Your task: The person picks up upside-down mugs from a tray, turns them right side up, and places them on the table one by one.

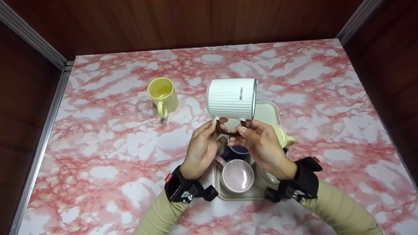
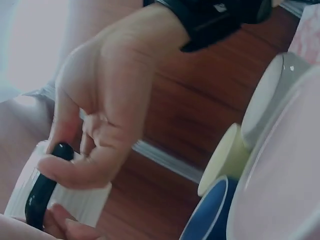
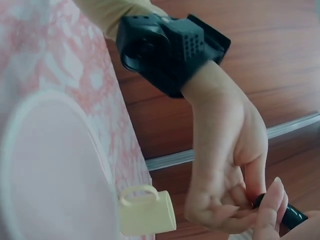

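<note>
Both hands hold a white ribbed mug by its black handle, up above a tray. The mug lies on its side in the air, handle towards me, dark rim to the right and small dark lettering on its wall. My left hand pinches the handle near the base end, thumb on top. Opposite it, my right hand pinches the handle near the rim end. The left wrist view catches the right hand and its thumb on the handle. In the right wrist view, the left hand grips the other end.
Under the hands is a cream tray. It bears a pink mug, a dark blue mug, a pale yellow mug and a whitish mug, partly hidden. Another yellow mug stands upright on the marbled table, back left.
</note>
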`<state>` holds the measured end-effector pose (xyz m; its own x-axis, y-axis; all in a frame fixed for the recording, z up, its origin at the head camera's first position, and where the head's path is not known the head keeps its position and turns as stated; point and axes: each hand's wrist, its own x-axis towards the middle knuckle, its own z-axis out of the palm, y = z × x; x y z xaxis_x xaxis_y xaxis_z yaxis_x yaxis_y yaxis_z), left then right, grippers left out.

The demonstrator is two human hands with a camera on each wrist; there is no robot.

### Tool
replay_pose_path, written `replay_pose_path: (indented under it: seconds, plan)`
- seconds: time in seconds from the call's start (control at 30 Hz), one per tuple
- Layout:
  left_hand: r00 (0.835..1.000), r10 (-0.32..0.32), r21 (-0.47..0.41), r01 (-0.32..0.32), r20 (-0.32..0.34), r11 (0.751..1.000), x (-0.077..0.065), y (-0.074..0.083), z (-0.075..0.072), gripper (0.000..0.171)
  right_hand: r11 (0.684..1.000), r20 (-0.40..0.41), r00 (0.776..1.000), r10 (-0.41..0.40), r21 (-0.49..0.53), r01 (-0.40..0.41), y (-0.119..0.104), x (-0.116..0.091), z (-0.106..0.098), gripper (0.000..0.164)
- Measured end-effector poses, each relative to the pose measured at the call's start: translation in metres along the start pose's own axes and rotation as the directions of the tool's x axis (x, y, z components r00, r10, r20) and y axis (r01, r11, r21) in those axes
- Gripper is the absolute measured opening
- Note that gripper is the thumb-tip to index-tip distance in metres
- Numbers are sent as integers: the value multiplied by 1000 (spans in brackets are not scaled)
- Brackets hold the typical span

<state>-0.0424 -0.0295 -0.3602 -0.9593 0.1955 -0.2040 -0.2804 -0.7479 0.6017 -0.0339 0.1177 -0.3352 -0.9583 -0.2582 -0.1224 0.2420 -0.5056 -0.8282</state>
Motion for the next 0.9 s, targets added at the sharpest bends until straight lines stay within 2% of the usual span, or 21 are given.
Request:
replay_pose_path:
  seconds: [0.13, 0.27, 0.43, 0.6, 0.77, 0.9]
  plan:
    - [998, 52, 89, -50, -19, 995, 4, 1, -6, 29, 999, 44, 999, -25, -34, 26, -6, 11, 5, 17]
    - [995, 76, 131, -67, -67, 989, 6, 1, -14, 26, 997, 44, 998, -32, -69, 35, -12, 24, 13, 17]
    - [990, 80, 152, -62, -117, 986, 6, -1, -26, 23, 993, -13, 1000, -12, -120, 10, -17, 47, 24, 12]
    - [982, 109, 163, -83, -156, 983, 6, -1, -33, 19, 984, -64, 998, 5, -176, -17, -16, 75, 32, 10]
    - [965, 128, 161, -92, -228, 983, 6, -4, -36, 18, 969, -107, 994, 31, -242, -56, -4, 102, 35, 12]
    - [951, 151, 153, -113, -269, 982, 5, -5, -36, 17, 942, -157, 984, 79, -311, -125, 10, 122, 38, 16]
